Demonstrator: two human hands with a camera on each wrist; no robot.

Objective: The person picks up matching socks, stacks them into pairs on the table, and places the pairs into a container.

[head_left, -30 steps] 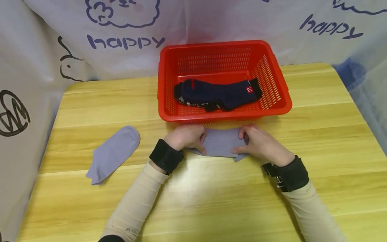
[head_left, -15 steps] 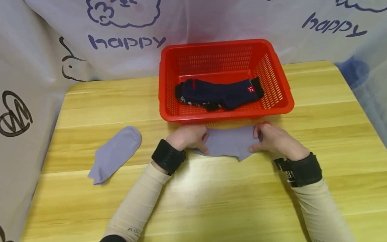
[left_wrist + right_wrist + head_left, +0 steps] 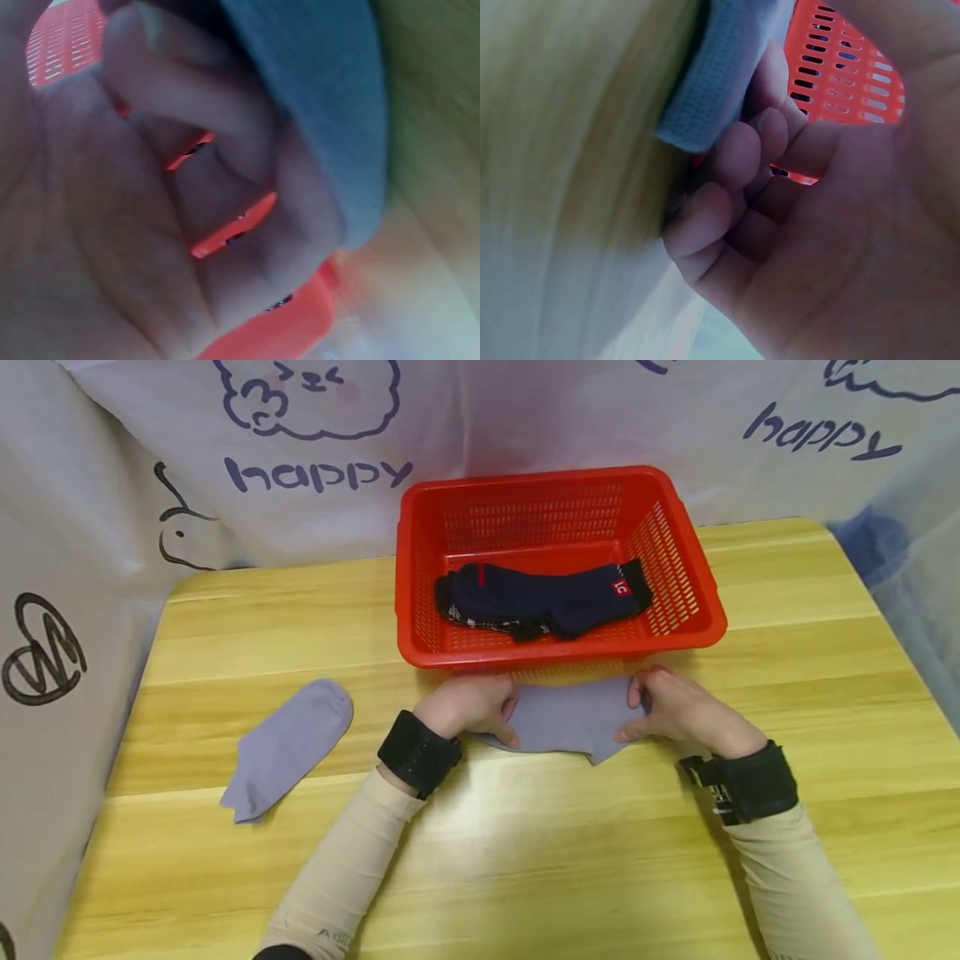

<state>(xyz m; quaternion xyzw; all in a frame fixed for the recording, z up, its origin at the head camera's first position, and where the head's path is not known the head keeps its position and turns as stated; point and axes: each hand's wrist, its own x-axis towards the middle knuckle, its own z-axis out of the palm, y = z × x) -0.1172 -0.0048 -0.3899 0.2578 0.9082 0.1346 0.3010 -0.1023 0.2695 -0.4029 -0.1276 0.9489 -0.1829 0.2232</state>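
Grey cotton stretches between two hands: a person holds one grey sock (image 3: 572, 718) flat on a wooden table (image 3: 525, 860), just in front of a red basket (image 3: 558, 647). The left hand (image 3: 468, 706) pinches the sock's left end, fingers curled over the fabric; the left wrist view shows those fingers (image 3: 225, 150) wrapped around the cloth. The right hand (image 3: 678, 710) grips the opposite end, and the right wrist view shows its fingertips (image 3: 727, 165) bent against the sock's ribbed edge. The sock lies spread out, touching the table, its far edge just beside the basket's front wall. A second grey sock (image 3: 288, 747) lies alone well to the left, apart from both hands. Inside the basket rests a dark navy pair (image 3: 543, 597), laid together. Judging by the layout, one pair appears sorted and put away, while the grey pair appears unfinished: one sock is in hand, its mate is untouched, and neither is in the basket.
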